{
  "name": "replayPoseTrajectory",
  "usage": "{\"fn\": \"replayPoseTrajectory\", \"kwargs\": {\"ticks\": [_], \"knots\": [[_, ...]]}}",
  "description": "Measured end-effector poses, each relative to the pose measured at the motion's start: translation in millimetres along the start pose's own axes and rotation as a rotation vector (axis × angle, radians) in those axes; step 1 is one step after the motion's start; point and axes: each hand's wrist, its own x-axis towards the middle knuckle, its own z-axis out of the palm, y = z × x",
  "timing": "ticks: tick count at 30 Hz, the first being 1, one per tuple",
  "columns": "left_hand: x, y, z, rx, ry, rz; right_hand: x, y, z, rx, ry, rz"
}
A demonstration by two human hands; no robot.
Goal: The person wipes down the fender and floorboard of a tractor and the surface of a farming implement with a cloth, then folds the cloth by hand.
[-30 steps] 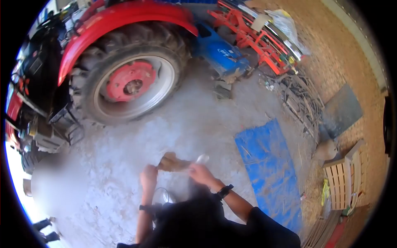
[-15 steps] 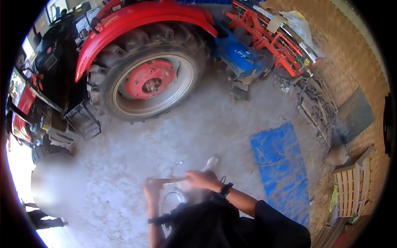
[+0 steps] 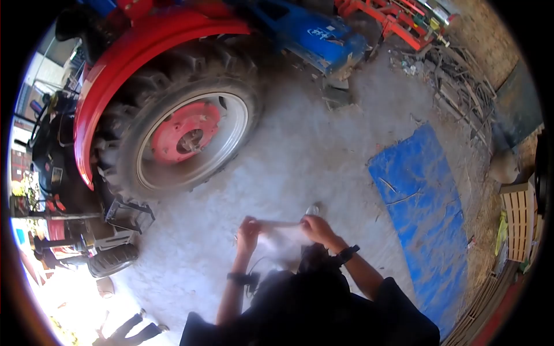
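Observation:
A pale, thin, see-through sheet (image 3: pixel 281 233) is stretched between my two hands, its upper edge nearly straight; whether it is plastic or cloth I cannot tell. My left hand (image 3: pixel 248 230) is closed on its left corner. At the opposite corner my right hand (image 3: pixel 318 227) pinches the sheet, held at about the same height. Both wrists wear dark straps. Just beyond my right hand a pale shoe tip (image 3: pixel 313 210) shows on the concrete floor.
A red tractor's big rear wheel (image 3: pixel 187 135) stands ahead on the left, a small metal step (image 3: pixel 131 214) below it. A blue mat (image 3: pixel 418 202) lies to the right. Scrap metal (image 3: pixel 459 78) and a slatted crate (image 3: pixel 517 222) line the wall. Someone's legs (image 3: pixel 133 328) appear lower left.
My hands have moved farther apart and to the right, and the sheet now hangs spread between them instead of bunched in a narrow strip. The view has turned and tilted downward.

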Motion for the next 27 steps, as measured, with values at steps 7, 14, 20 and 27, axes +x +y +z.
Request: {"fn": "replayPoseTrajectory", "kwargs": {"ticks": [7,14,20,27], "knots": [[85.2,65.7,69.1,0.111,-0.21,0.177,36.7,0.9,-100.4,-0.038,0.21,0.035],[106.4,89.3,61.3,-0.043,-0.22,0.191,40.3,-19.6,-99.1,-0.129,0.277,0.029],[107.7,31.3,-9.0,0.061,-0.295,0.236,39.2,-29.2,-14.5,-0.209,0.163,0.029],[68.3,-77.6,-140.6,0.041,-0.198,0.112,74.7,-89.5,99.4,-0.287,-0.225,-0.012]]}}
